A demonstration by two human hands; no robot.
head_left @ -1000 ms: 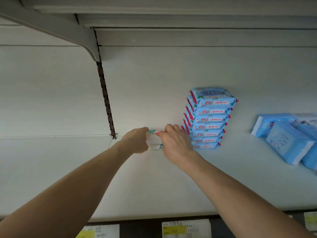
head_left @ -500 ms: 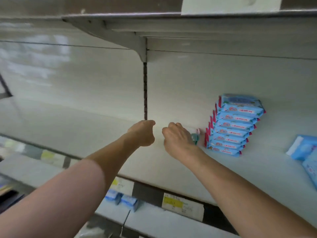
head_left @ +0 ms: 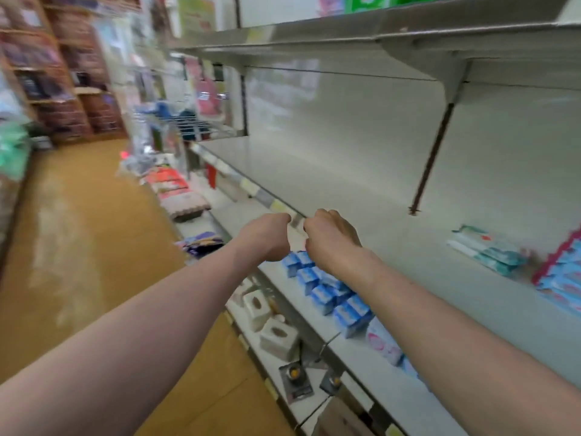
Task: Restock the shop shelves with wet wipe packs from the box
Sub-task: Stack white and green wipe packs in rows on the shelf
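White film is no longer pinched: the fingers of the left hand and right hand are curled in on nothing and drawn back to the front edge of the grey shelf. The wet wipe packs, handled a second ago, are left lying beside the blue stack. One placement is judged done; the box is not seen, so a refill trip is expected.

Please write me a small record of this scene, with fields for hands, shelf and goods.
left hand: fingers curled, holds nothing
right hand: fingers curled, holds nothing, near left hand, not touching
shelf: grey, goods at its right end
white-teal packs: lying on shelf
blue-red packs: stacked right of them
lower shelf: small blue packs
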